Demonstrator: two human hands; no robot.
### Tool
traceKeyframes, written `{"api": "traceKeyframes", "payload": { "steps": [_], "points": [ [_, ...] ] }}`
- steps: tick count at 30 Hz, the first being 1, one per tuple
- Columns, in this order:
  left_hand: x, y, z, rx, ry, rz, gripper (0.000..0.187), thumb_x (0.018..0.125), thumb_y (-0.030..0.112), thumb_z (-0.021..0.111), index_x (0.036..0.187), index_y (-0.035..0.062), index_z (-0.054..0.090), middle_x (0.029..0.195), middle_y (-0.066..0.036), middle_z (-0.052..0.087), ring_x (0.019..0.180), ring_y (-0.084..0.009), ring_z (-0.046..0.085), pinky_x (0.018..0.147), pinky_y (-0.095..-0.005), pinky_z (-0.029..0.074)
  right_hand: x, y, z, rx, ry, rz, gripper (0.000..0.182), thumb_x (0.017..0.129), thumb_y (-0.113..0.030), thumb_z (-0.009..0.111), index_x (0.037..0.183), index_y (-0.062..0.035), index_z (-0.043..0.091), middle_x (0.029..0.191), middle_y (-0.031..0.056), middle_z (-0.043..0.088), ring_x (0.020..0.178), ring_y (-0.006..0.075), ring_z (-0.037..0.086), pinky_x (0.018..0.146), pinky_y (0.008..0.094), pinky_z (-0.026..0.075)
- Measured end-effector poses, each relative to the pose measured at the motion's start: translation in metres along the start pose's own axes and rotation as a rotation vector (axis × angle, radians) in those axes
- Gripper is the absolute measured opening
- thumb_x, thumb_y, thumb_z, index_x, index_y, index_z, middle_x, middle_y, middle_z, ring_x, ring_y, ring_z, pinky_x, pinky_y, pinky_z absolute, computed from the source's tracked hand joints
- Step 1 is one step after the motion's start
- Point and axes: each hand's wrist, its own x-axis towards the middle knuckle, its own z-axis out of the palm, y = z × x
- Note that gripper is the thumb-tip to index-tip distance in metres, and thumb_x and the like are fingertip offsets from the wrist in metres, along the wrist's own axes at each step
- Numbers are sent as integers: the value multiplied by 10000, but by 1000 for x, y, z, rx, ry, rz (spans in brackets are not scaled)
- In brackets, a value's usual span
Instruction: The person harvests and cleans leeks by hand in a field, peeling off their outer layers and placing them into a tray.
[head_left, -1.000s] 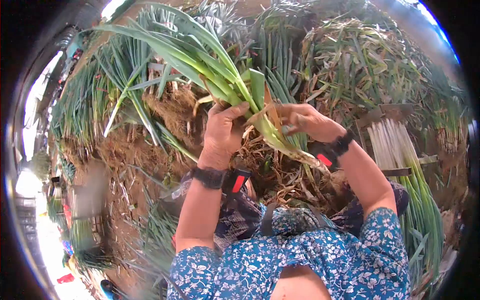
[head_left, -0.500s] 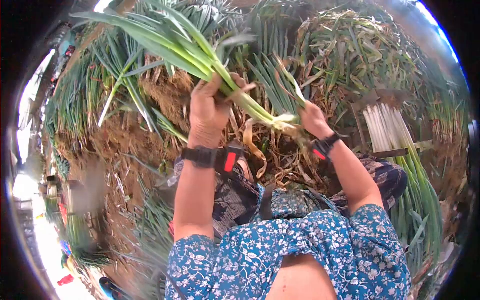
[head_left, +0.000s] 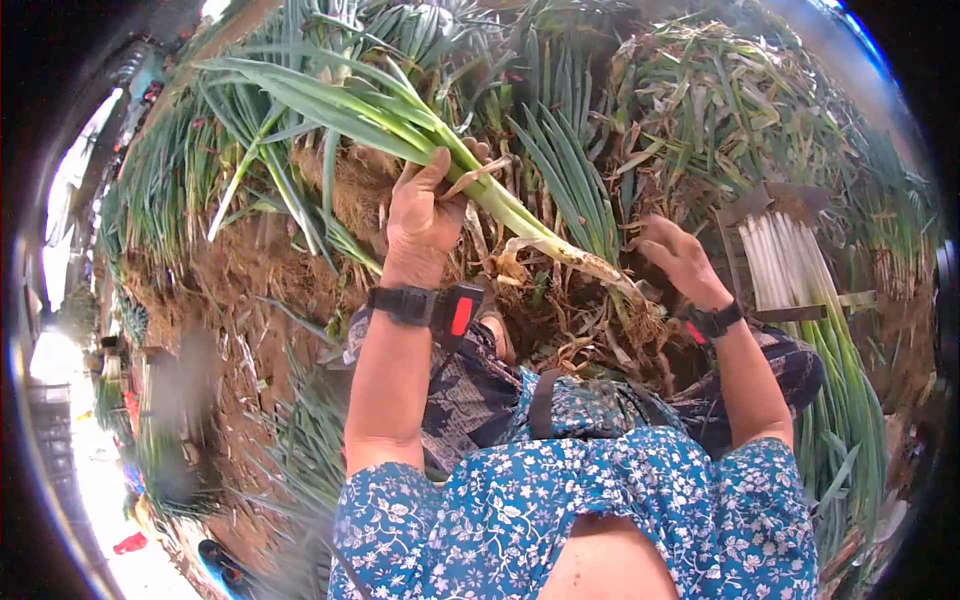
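1. The left hand (head_left: 420, 215) is gripping a long green-leaved, pale-stalked leek (head_left: 500, 205), fingers clamped around its firm stalk, above the littered ground.
2. The right hand (head_left: 680, 260) is hovering by the rooted end, fingers apart.
3. The leek is looking light; leaves floppy, stalk safest to hold.

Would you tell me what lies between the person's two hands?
In the head view, the pale lower stem of the leek runs from the left hand, which grips it, towards the open right hand, over dry peelings.
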Motion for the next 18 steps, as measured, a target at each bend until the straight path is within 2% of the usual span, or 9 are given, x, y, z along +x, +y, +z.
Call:
{"api": "traceKeyframes", "payload": {
  "steps": [2,3,6,7,10,11,13,16,18],
  "points": [
    [-4,-3,20,-18,-24,-13,260,890,34,472,1135,-48,444,1042,-201,566,964,-327,576,890,-440,481,4,-44,28,-44,4,-297,388,763,-184,652,1071,15,528,998,178,585,952,224,572,792,359,438],
    [-10,-3,31,64,-56,-29,297,906,114,474,1150,-54,480,1080,-181,583,1044,-285,554,937,-405,425,5,-59,43,-51,-19,-407,416,749,-168,667,1092,17,522,1007,166,596,953,210,571,795,346,437],
    [-16,-9,43,217,-140,-23,294,897,92,475,1154,-51,479,1068,-177,591,1026,-282,568,911,-394,446,9,-40,70,-87,-240,-127,438,734,-164,681,1100,15,519,869,180,627,845,200,611,720,329,458],
    [-17,-10,43,247,-182,-62,281,888,94,497,1138,-34,497,1050,-164,604,982,-267,589,867,-371,475,7,-39,79,-181,-85,-137,363,744,-142,656,1051,7,532,807,229,602,812,273,638,670,369,471],
    [-16,-27,44,499,-26,-126,259,862,115,562,1092,1,532,977,-90,624,882,-202,621,725,-333,533,11,-37,77,-406,184,-132,289,754,-111,620,1008,-8,532,784,229,588,768,344,611,635,391,466],
    [-16,-30,46,584,-45,-115,251,859,111,564,1084,3,537,966,-80,623,872,-193,621,710,-330,535,13,-37,77,-405,290,-217,180,764,-134,592,867,-42,477,721,181,581,701,366,589,592,450,455],
    [-18,-34,51,745,-79,-84,236,853,105,567,1068,9,548,945,-60,622,852,-174,622,681,-323,541,15,-35,74,-513,336,-267,195,752,-118,585,893,-44,473,751,170,578,707,362,583,582,438,454],
    [-11,-44,42,577,-115,-68,235,841,129,586,1045,13,564,939,-55,618,829,-145,616,659,-277,536,21,-29,77,-686,385,-296,214,724,-87,571,904,-39,467,750,129,560,689,332,576,564,406,459],
    [-11,-42,41,581,-59,-78,180,817,62,582,986,0,589,881,-36,613,755,-99,575,651,-231,466,25,-26,77,-784,440,-316,201,722,-84,565,892,-35,469,719,114,551,668,314,576,560,397,462]
  ]
}}
